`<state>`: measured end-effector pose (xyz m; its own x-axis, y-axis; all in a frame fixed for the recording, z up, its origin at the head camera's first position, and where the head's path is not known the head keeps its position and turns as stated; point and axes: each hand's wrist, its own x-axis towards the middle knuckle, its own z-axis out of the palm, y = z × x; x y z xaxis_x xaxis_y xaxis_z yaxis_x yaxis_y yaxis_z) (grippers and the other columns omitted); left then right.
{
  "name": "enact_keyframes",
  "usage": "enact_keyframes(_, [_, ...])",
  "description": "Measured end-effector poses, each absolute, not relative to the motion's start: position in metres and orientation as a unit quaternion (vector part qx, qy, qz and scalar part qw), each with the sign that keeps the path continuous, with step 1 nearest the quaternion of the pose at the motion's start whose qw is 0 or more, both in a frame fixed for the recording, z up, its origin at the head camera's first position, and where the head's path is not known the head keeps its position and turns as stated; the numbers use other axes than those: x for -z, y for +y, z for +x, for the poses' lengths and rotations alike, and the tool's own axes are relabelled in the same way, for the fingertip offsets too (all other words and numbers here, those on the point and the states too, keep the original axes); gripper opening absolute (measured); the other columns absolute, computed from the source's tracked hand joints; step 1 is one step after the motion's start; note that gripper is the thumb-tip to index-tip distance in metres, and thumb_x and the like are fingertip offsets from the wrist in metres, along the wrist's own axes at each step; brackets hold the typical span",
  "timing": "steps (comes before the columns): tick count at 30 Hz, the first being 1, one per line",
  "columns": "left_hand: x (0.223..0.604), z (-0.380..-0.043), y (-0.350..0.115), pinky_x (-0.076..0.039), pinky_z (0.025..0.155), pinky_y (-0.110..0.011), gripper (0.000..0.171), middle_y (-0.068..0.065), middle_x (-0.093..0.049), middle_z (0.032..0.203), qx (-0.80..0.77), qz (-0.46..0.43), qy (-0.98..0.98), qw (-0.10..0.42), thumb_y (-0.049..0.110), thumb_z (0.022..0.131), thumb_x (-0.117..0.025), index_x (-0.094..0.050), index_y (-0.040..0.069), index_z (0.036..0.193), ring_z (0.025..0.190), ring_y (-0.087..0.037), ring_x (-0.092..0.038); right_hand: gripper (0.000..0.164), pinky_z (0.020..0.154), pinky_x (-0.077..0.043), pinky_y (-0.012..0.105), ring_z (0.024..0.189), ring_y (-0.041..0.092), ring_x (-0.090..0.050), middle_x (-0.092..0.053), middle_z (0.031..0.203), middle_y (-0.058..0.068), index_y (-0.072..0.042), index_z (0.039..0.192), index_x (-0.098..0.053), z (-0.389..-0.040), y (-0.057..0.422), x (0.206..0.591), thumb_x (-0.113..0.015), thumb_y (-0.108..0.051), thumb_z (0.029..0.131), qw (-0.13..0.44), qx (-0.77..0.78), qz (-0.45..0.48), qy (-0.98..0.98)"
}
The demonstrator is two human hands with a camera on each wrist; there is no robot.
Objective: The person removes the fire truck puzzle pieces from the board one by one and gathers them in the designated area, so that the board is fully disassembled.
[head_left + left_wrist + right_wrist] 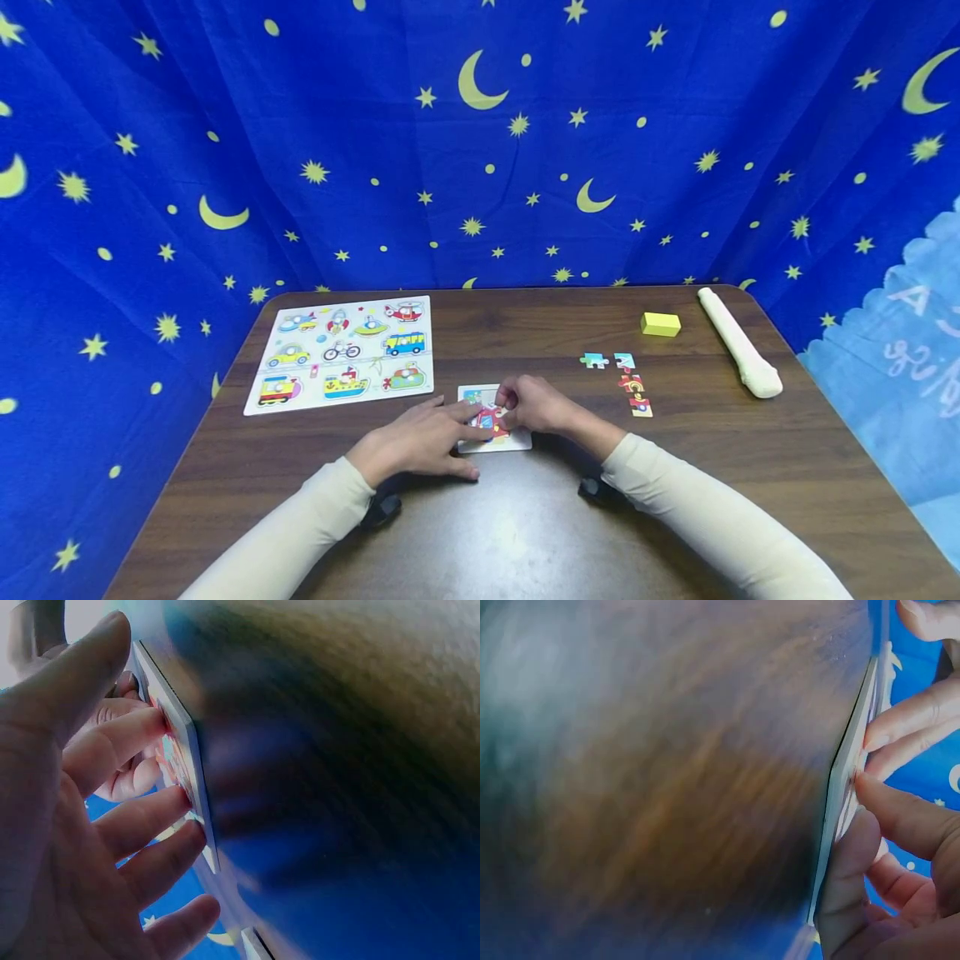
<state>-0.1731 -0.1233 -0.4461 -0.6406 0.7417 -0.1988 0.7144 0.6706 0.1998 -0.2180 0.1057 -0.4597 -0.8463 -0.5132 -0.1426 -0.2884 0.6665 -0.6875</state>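
A small jigsaw puzzle in a white-edged tray (519, 445) lies flat at the middle of the table, with a red vehicle picture partly covered by fingers. My left hand (420, 438) has its fingers spread and rests the fingertips on the puzzle from the left; the left wrist view shows them touching the tray (196, 761). From the right, my right hand (538, 405) curls its thumb and index finger at a jigsaw piece on the puzzle's right side. That piece is mostly hidden by the fingers. In the right wrist view, its thumb lies by the tray edge (832, 802).
Several loose jigsaw pieces (632, 383) lie to the right of the puzzle. Behind them sit a yellow block (660, 325) and a long cream-coloured object (738, 346). A vehicle peg board (378, 392) occupies the back left. Blue curtain (420, 167) hangs behind the table (480, 542).
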Motion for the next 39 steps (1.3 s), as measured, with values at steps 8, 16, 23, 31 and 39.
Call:
enact_keyframes(8, [0.448, -0.173, -0.123, -0.029, 0.118, -0.062, 0.063, -0.007, -0.04, 0.162, -0.053, 0.407, 0.903, 0.13, 0.063, 0.091, -0.066, -0.056, 0.036, 0.147, 0.149, -0.023, -0.037, 0.021, 0.056, -0.048, 0.022, 0.062, 0.009, -0.055, -0.06, 0.072, -0.003, -0.006, 0.091, -0.066, -0.218, 0.107, 0.458, -0.074, 0.005, 0.075, 0.178, 0.376, -0.225, 0.881])
enact_keyframes(16, [0.449, -0.174, -0.123, -0.03, 0.116, -0.065, 0.062, -0.008, -0.04, 0.162, -0.059, 0.407, 0.902, 0.131, 0.06, 0.091, -0.067, -0.056, 0.037, 0.147, 0.149, -0.024, -0.038, 0.027, 0.064, -0.047, 0.023, 0.066, 0.006, -0.055, -0.061, 0.073, -0.006, -0.01, 0.093, -0.065, -0.215, 0.103, 0.46, -0.083, -0.001, 0.075, 0.151, 0.342, -0.232, 0.898])
enact_keyframes(23, [0.448, -0.174, -0.124, -0.031, 0.115, -0.066, 0.061, -0.009, -0.041, 0.161, -0.064, 0.402, 0.904, 0.133, 0.058, 0.091, -0.068, -0.057, 0.035, 0.146, 0.149, -0.025, -0.038, 0.022, 0.062, -0.047, 0.023, 0.065, 0.006, -0.054, -0.064, 0.074, -0.005, -0.009, 0.09, -0.066, -0.213, 0.101, 0.46, -0.083, -0.004, 0.077, 0.112, 0.312, -0.257, 0.908])
enact_keyframes(31, [0.448, -0.174, -0.124, -0.03, 0.115, -0.067, 0.06, -0.008, -0.039, 0.162, -0.063, 0.399, 0.904, 0.14, 0.057, 0.092, -0.067, -0.056, 0.036, 0.147, 0.15, -0.025, -0.036, 0.018, 0.065, -0.049, 0.021, 0.068, 0.004, -0.056, -0.066, 0.077, -0.004, -0.007, 0.093, -0.068, -0.213, 0.105, 0.458, -0.08, -0.006, 0.079, 0.078, 0.296, -0.286, 0.908])
enact_keyframes(39, [0.447, -0.173, -0.124, -0.029, 0.116, -0.067, 0.059, -0.007, -0.039, 0.162, -0.067, 0.394, 0.904, 0.148, 0.056, 0.093, -0.066, -0.057, 0.033, 0.147, 0.15, -0.026, -0.035, 0.022, 0.064, -0.049, 0.023, 0.073, 0.008, -0.057, -0.062, 0.079, -0.003, -0.004, 0.103, -0.068, -0.225, 0.146, 0.448, -0.074, 0.0, 0.083, 0.121, 0.376, -0.267, 0.879])
